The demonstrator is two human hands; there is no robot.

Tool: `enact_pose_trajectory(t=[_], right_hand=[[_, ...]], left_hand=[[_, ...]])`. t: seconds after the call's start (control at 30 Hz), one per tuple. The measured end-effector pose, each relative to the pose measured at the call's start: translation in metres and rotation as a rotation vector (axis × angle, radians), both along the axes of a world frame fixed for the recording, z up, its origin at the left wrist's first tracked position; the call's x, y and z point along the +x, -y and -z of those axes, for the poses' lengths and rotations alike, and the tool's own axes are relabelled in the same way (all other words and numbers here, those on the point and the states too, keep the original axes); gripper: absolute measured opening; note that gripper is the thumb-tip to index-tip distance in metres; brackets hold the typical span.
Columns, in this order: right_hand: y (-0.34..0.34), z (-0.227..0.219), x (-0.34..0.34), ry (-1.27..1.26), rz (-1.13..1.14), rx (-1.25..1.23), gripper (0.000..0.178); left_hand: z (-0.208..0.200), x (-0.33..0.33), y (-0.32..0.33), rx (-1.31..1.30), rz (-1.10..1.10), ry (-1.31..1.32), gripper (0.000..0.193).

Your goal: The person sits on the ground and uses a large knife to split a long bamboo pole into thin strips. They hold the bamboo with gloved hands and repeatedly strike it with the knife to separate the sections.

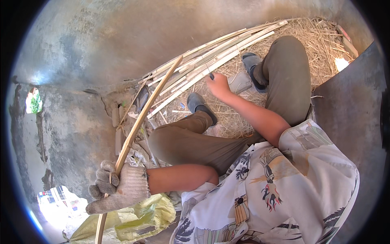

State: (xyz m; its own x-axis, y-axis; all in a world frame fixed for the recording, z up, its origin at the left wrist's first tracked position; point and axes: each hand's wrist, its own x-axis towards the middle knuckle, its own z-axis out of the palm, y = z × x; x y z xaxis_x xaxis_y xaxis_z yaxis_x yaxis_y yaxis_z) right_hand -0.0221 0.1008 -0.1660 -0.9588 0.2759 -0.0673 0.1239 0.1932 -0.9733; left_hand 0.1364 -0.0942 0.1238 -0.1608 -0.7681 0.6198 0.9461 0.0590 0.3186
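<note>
My left hand [115, 189], in a grey-white knit work glove, is closed round a long pale strip [136, 128] that looks like split bamboo. The strip slants from the lower edge up past my left knee, its far end over a bundle of similar strips [227, 48]. My bare right hand [218, 86] reaches out between my shins, fingers closed on a thin tool with a dark handle [211, 76]. Its slim tip points toward the bundle; too little shows to tell its kind. The tool and the held strip are apart.
Shavings and straw [313, 61] cover the floor round my dark shoes [197, 101]. A flat grey block [239, 82] lies beside my right hand. A crumpled yellow-green sack [148, 215] sits below my left forearm. Plastered walls [81, 134] with holes close in on the left and far side.
</note>
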Motion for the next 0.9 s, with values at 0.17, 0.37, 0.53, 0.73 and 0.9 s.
enact_pose_trajectory(t=[0.17,0.37,0.53,0.73,0.9], right_hand=[[0.005,-0.065,0.023,-0.289,-0.056,-0.223,0.033],[-0.002,-0.079,0.023,-0.452,-0.097,-0.276,0.033],[0.005,-0.017,0.003,-0.068,-0.048,-0.140,0.034],[-0.002,-0.007,-0.008,0.095,0.026,-0.489,0.035],[-0.014,-0.017,-0.017,0.107,0.070,-0.653,0.031]], left_hand=[[-0.002,0.001,-0.004,0.072,0.010,-0.052,0.043],[0.007,0.000,0.022,-0.138,0.464,-0.167,0.041],[0.010,-0.008,0.019,-0.085,0.293,-0.064,0.038],[0.027,-0.060,-0.024,0.099,-0.063,0.289,0.047],[0.071,-0.114,-0.067,0.154,-0.021,0.689,0.046]])
